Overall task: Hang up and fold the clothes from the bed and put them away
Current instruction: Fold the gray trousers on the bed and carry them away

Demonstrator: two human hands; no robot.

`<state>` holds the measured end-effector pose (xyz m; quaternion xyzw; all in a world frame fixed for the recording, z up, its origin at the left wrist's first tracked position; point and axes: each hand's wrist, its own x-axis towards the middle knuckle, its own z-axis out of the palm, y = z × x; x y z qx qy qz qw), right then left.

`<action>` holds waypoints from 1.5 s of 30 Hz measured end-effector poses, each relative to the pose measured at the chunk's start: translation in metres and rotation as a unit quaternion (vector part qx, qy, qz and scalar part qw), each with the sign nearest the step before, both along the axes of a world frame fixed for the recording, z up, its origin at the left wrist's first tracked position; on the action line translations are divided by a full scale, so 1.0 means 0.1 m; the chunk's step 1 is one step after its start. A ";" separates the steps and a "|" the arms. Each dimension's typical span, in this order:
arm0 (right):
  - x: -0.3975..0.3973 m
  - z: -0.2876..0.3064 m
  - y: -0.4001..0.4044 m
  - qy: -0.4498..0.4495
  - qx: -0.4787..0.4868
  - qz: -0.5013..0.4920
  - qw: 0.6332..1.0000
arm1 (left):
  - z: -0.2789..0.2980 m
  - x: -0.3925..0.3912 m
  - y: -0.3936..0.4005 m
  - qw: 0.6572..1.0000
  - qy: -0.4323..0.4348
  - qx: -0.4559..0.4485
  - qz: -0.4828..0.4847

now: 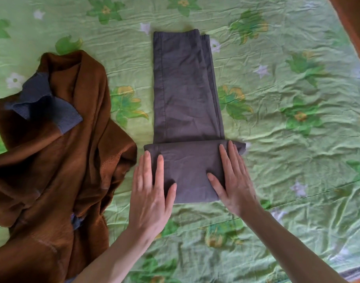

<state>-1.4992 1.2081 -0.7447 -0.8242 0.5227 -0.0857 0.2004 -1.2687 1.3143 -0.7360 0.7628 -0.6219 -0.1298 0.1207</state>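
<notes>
Dark grey trousers (185, 92) lie lengthwise on the green flowered bedsheet (287, 139), legs stacked and pointing away from me. Their near end is folded over into a thick band. My left hand (150, 193) lies flat on the left side of that band, fingers straight. My right hand (234, 178) presses flat on the right side, fingers straight and thumb spread inward. A brown fleece garment (58, 160) with blue-grey collar and cuffs lies crumpled to the left of the trousers.
The bedsheet is wrinkled and stretches wide to the right and far side. An orange-brown surface (354, 23) shows at the top right corner. A striped edge (356, 271) appears at the bottom right.
</notes>
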 end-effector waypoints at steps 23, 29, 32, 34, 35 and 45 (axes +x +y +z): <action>-0.27 0.17 -0.05 0.052 -0.043 0.186 0.980 | 0.49 -0.10 -0.24 0.981 -0.099 0.125 -0.107; -0.48 0.41 -0.02 0.063 -0.071 0.250 0.964 | 0.81 0.03 -0.27 0.977 -0.060 0.147 -0.144; -0.59 0.55 0.11 0.016 -0.069 0.257 0.964 | 0.97 0.14 -0.20 0.978 -0.004 0.124 -0.166; -0.67 0.65 0.16 -0.034 -0.042 0.246 0.968 | 1.08 0.24 -0.13 0.977 0.052 0.110 -0.175; -0.71 0.69 0.19 -0.064 -0.017 0.228 0.971 | 1.12 0.29 -0.09 0.975 0.093 0.107 -0.171; -0.61 0.70 0.44 -0.238 0.164 -0.111 0.951 | 0.64 0.37 0.36 0.820 0.530 0.078 0.202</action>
